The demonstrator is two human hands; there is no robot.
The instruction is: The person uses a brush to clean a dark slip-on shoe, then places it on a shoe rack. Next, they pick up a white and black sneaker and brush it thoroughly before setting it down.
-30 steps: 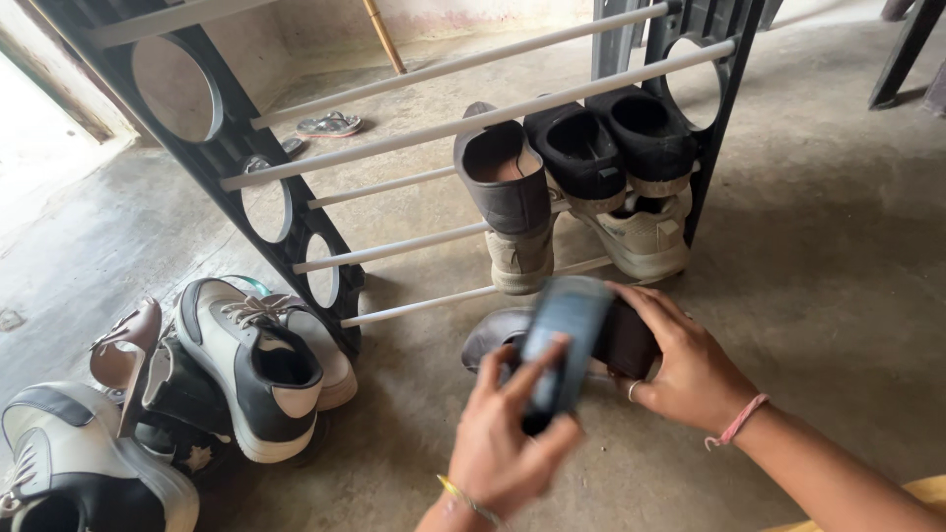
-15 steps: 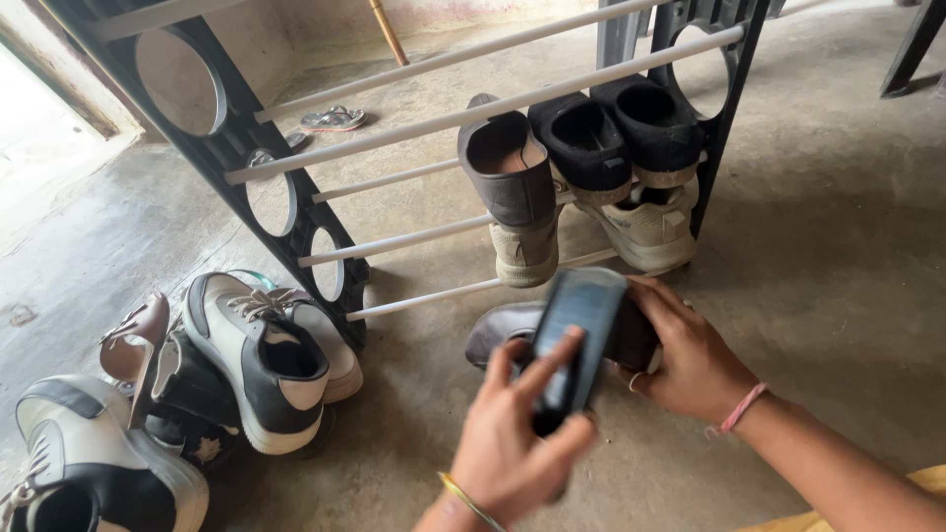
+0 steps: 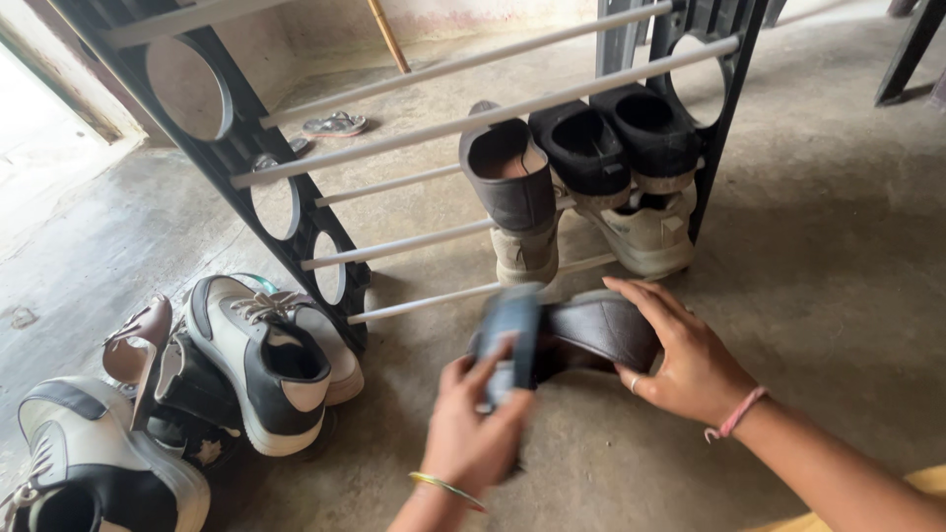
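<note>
At nine o'clock a heap of black-and-white lace-up sneakers (image 3: 261, 360) lies on rough, mottled concrete floor (image 3: 838, 256). Above, a tilted shoe rack (image 3: 296, 217) of black plastic side panels with round holes and pale rods holds dark slip-ons (image 3: 581, 148). At six o'clock the left hand (image 3: 473, 433) grips a blurred grey-blue brush-like block (image 3: 509, 335), fingers curled round it. At four o'clock the right hand (image 3: 685, 355) clasps a dark leather shoe (image 3: 591, 330), smooth and rounded, resting on the floor before the rack.

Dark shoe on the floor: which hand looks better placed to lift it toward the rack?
Probably the right hand: it already grips the dark shoe, close below the rack. The left hand is busy holding a blurred brush-like object.
</note>
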